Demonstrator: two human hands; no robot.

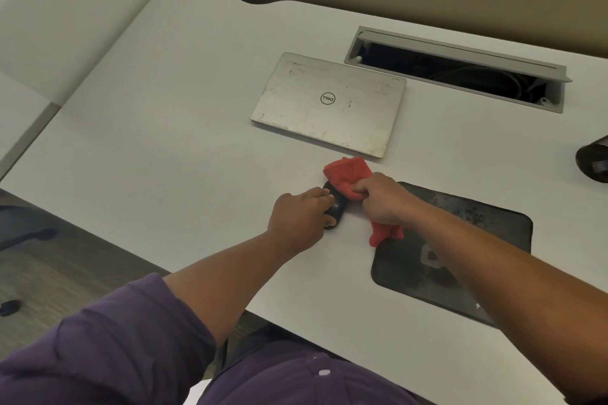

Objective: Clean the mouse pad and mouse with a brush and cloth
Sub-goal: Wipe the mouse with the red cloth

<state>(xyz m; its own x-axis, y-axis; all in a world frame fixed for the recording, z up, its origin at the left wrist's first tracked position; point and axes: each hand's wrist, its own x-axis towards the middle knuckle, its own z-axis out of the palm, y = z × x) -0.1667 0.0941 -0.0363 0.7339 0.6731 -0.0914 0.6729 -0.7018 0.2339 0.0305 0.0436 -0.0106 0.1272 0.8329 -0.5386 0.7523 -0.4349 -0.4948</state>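
Wiping the mouse w/ the red cloth, off the pad.

Left hand point(297, 219) has fingers curled round the black mouse point(335, 205), pinning it to the white desk point(164, 125) just left of the mouse pad point(487, 227); right hand point(381, 197) is clenched on the red cloth point(345, 176), bunched against the mouse's far end. Risks, imo: cloth tail hangs over the speckled pad corner — could drag grit back onto the mouse; a hard rub might skid the mouse twd the closed laptop point(329, 103) if the left grip slackens. No brush in sight. Containers: open cable tray point(460, 52) set in the desk, dark cables inside — a dark mesh holder point(594, 159) at right edge, contents can't tell.
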